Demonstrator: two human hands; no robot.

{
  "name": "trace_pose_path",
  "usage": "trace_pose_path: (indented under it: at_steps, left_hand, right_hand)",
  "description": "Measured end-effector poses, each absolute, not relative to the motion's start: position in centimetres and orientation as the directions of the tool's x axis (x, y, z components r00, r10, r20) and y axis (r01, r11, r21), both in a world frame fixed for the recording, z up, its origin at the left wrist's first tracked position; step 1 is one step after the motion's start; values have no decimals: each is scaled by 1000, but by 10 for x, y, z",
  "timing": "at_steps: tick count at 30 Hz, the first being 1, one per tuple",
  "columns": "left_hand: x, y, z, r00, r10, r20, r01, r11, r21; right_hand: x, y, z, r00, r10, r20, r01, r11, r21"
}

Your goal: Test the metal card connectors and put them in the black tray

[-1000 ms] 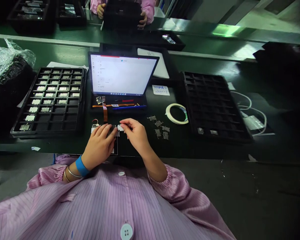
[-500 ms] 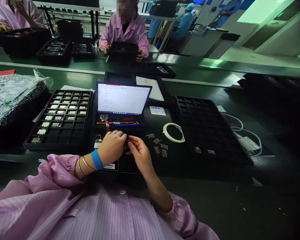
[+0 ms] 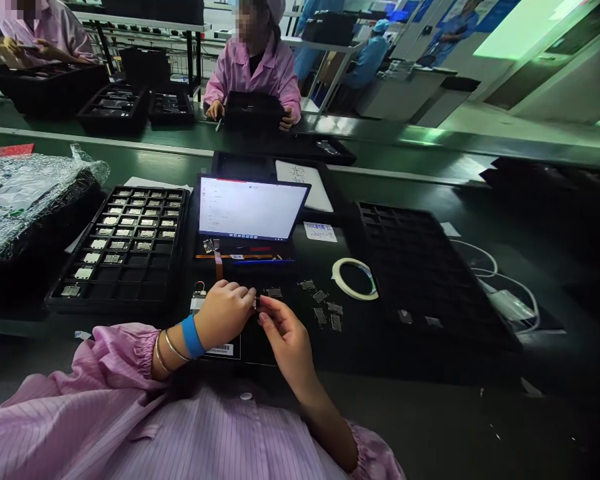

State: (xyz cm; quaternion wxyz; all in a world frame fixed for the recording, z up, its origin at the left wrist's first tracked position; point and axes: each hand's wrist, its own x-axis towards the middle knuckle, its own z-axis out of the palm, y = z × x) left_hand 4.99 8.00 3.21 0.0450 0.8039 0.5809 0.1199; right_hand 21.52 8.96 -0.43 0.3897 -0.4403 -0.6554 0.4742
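My left hand (image 3: 229, 308), with a blue band and bangles on its wrist, is closed with its fingers curled down in front of the screen. Thumb and index finger of my right hand (image 3: 286, 333) pinch close beside the left fingertips. A tiny dark and light piece shows between the two hands, too small to name. Just beyond my right fingers lies a small flat metallic part (image 3: 274, 293). Several similar loose parts (image 3: 335, 309) lie to the right. A white connector piece with thin wires (image 3: 197, 301) sits left of my left hand, beside an orange flex cable (image 3: 219, 268).
A lit screen (image 3: 253, 208) stands ahead. On the left is a black compartment tray (image 3: 171, 267) with several metallic parts; on the right, another black tray (image 3: 405, 247). A tape roll (image 3: 334, 273) lies between. Bubble-wrapped goods (image 3: 25, 190) sit far left. A co-worker (image 3: 253, 67) sits opposite.
The camera view has shifted slightly, so the bench sits lower in the picture. My hands remain together; a small metallic part now shows beyond my right fingers.
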Motion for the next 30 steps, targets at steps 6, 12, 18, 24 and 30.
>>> trace_pose_path:
  at_steps: [6,12,18,24,30]
  left_hand:
    - [49,79,31,286,953,105,922,-303,242]
    - [49,80,26,296,951,89,921,-309,238]
    - [49,80,27,299,952,71,922,-307,235]
    - [47,81,33,261,963,63,928,-268,259]
    - [45,79,33,239,968,72,926,-250,283]
  right_hand:
    - [216,90,-8,-278,911,305,361,393,-846]
    - [213,86,-11,-342,782,521,504,620,-601]
    - [210,86,-12,-392,751,531,532,656,-535]
    - [211,85,-13,-372,791,486,508,612,-606]
    - [212,86,-13,-345,816,464,482,578,-659]
